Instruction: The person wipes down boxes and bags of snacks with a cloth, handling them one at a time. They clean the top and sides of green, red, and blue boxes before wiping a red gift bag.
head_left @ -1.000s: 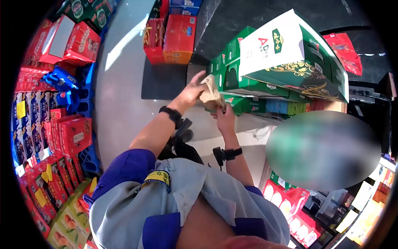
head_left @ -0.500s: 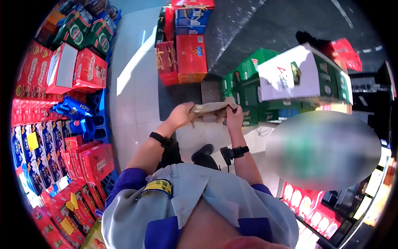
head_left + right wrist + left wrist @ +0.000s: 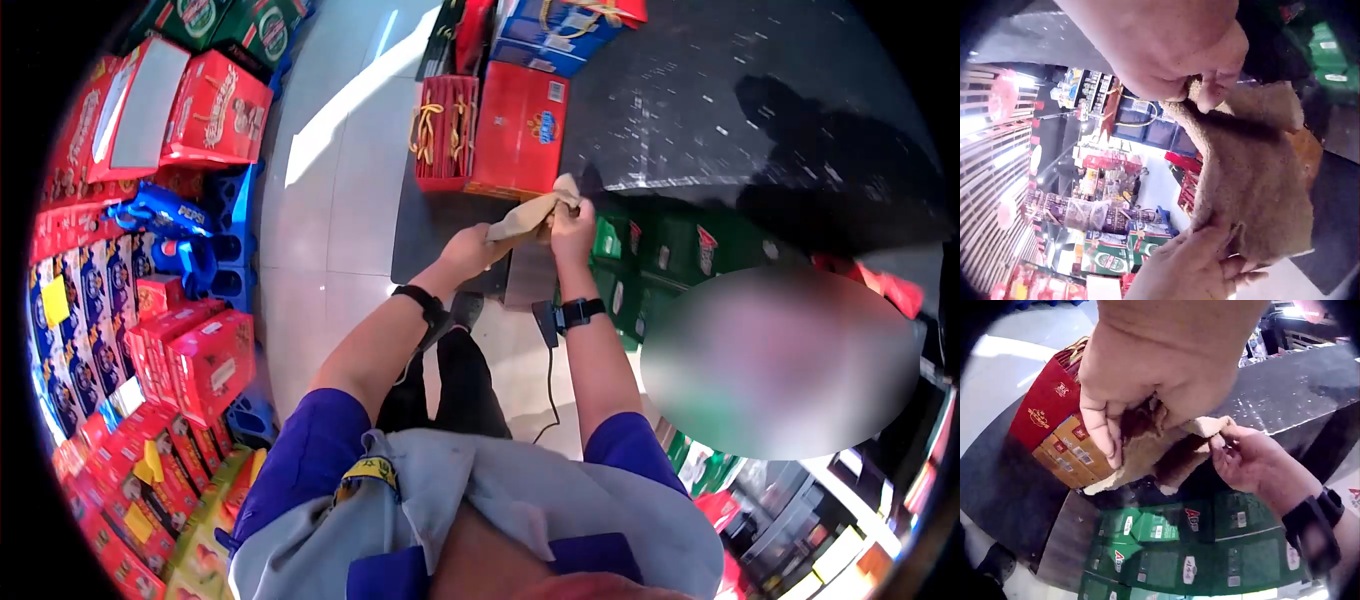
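A tan, fuzzy cloth (image 3: pixel 527 217) is stretched between my two hands in front of my body. My left hand (image 3: pixel 466 254) grips its near left end. Up at the other end, my right hand (image 3: pixel 572 236) pinches a bunched corner between thumb and fingers. Seen from the left wrist, the cloth (image 3: pixel 1147 453) sags in folds, partly in brown shadow, under the left fingers. From the right wrist view, a wide face of the cloth (image 3: pixel 1254 187) hangs between the hands, its surface rough like towelling.
Green cartons (image 3: pixel 680 245) stand stacked right of my hands, beside a dark countertop (image 3: pixel 690 120). A red box (image 3: pixel 520 125) and red gift bags (image 3: pixel 443 130) sit ahead. Shelves on the left hold red boxes (image 3: pixel 215 110) and blue crates (image 3: pixel 238 230). A blurred oval covers the right.
The bunched cloth was drawn out between the hands, then its right end rose. Both hands moved forward, towards the red box, and the view shifted away from the white-topped carton.
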`<state>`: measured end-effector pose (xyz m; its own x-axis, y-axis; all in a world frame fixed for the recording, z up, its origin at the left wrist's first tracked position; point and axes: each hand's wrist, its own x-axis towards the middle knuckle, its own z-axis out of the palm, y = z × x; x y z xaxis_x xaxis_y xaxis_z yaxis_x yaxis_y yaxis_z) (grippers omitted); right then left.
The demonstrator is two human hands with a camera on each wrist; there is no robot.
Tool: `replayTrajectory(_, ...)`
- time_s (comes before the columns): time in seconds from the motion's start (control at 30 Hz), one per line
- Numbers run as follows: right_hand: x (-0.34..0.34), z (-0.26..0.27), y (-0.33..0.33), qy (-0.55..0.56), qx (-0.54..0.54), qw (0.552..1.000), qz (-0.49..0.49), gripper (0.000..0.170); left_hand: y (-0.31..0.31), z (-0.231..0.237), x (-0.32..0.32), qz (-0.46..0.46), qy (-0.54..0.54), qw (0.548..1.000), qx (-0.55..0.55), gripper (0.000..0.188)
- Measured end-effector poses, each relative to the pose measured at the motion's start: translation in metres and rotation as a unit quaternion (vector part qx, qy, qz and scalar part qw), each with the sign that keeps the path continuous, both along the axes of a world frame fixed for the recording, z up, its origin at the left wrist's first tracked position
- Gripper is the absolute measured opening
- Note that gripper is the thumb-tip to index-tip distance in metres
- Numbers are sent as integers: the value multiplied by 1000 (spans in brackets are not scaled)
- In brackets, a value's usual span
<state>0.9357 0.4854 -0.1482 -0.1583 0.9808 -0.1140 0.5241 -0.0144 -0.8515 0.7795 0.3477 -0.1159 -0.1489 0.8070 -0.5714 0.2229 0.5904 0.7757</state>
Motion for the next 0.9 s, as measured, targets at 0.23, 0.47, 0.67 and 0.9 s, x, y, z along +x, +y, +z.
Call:
replayTrajectory(0.23,-74,-132,79,-134,191,936,265,47,56,-110,6,119,255,948,150,34)
replayTrajectory(0.47,-83,-208,81,-304,237,845,371,51,103,-197,3,44,342,912,221,49)
replayTrajectory(0.67,-132,-209,133,-342,295,805,385,54,143,-215,-6,126,340,915,177,56)
replayTrajectory(0.9,-180,-188,172,-412,295,763,402,67,176,-242,-23,210,313,894,244,56)
